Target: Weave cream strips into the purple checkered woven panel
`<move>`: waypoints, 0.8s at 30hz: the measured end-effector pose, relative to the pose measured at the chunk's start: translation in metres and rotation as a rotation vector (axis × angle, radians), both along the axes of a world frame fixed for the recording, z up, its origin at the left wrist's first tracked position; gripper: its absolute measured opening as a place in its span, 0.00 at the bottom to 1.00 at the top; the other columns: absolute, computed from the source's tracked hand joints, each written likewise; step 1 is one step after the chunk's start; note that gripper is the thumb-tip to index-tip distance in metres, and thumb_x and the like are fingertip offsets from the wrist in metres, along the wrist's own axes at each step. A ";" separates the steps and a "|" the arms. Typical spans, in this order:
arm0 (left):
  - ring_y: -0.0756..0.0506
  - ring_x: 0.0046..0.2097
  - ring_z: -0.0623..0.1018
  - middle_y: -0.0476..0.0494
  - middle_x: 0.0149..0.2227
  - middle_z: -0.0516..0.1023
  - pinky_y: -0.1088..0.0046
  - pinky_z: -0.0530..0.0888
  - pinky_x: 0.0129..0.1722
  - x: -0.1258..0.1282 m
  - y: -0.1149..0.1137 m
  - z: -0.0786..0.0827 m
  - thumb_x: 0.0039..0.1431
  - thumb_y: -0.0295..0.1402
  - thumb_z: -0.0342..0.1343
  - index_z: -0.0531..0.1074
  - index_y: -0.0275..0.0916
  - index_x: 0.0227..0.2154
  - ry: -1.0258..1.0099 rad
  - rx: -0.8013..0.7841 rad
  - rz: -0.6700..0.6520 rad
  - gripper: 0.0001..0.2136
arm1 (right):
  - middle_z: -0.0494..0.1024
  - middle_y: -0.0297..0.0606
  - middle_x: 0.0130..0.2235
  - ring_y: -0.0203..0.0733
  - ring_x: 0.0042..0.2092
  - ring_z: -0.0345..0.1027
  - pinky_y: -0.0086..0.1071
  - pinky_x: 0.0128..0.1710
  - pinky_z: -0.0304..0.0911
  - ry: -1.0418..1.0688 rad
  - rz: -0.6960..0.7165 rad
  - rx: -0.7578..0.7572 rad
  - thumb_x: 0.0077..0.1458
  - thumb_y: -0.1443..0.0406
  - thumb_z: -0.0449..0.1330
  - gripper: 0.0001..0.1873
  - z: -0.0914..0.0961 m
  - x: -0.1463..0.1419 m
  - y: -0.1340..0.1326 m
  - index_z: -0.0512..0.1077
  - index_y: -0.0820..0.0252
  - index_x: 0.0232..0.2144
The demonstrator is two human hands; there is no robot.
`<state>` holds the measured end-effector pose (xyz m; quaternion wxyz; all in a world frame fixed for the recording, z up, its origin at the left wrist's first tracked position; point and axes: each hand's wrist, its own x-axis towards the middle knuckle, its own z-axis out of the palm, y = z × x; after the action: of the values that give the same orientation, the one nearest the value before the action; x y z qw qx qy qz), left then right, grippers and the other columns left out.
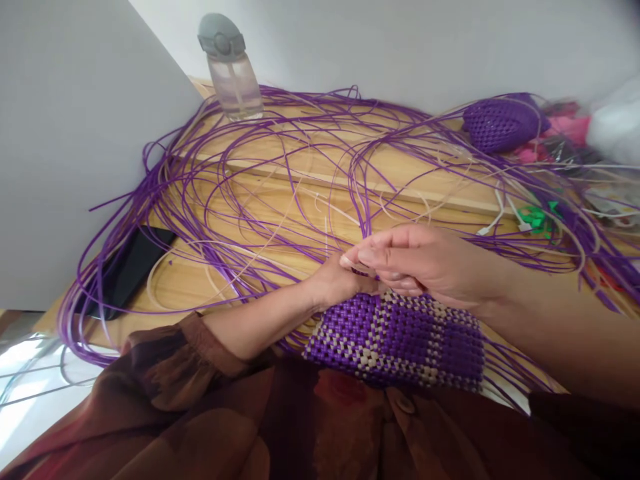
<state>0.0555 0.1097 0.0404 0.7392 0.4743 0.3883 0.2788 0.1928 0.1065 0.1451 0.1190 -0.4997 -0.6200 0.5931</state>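
A partly woven purple and cream basket rests against my body at the table's near edge. My right hand sits over its top rim with fingers closed in a pinch on a thin strand that rises from the weave. My left hand is just behind the rim, fingers mostly hidden by the right hand, touching the same spot. Long purple and cream strands fan out from the basket across the wooden table.
A clear water bottle with a grey lid stands at the back left. A dark phone lies at the left edge. A finished purple woven piece and coloured clutter sit at the back right. Grey walls bound the table.
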 end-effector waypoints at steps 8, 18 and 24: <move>0.54 0.25 0.66 0.53 0.22 0.70 0.77 0.62 0.27 -0.002 0.003 -0.009 0.38 0.32 0.70 0.73 0.33 0.21 0.005 0.054 -0.053 0.11 | 0.76 0.33 0.28 0.35 0.28 0.64 0.32 0.31 0.54 -0.512 0.389 0.591 0.56 0.64 0.58 0.07 -0.013 0.022 0.007 0.77 0.57 0.33; 0.52 0.27 0.68 0.51 0.24 0.71 0.74 0.67 0.31 -0.001 0.005 -0.009 0.38 0.34 0.71 0.70 0.34 0.22 -0.044 0.081 -0.038 0.14 | 0.65 0.29 0.21 0.29 0.20 0.51 0.28 0.21 0.47 0.135 0.033 0.233 0.62 0.51 0.53 0.20 0.044 -0.014 0.024 0.77 0.55 0.42; 0.52 0.27 0.67 0.52 0.24 0.70 0.75 0.64 0.29 -0.002 0.005 -0.014 0.39 0.35 0.71 0.74 0.34 0.24 -0.007 0.104 -0.051 0.13 | 0.76 0.34 0.29 0.36 0.29 0.65 0.32 0.31 0.57 -0.448 0.512 0.394 0.56 0.62 0.59 0.09 0.000 0.008 0.028 0.80 0.57 0.34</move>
<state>0.0536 0.1144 0.0265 0.7218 0.5209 0.3585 0.2812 0.2007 0.1350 0.1450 -0.0774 -0.4135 -0.8373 0.3494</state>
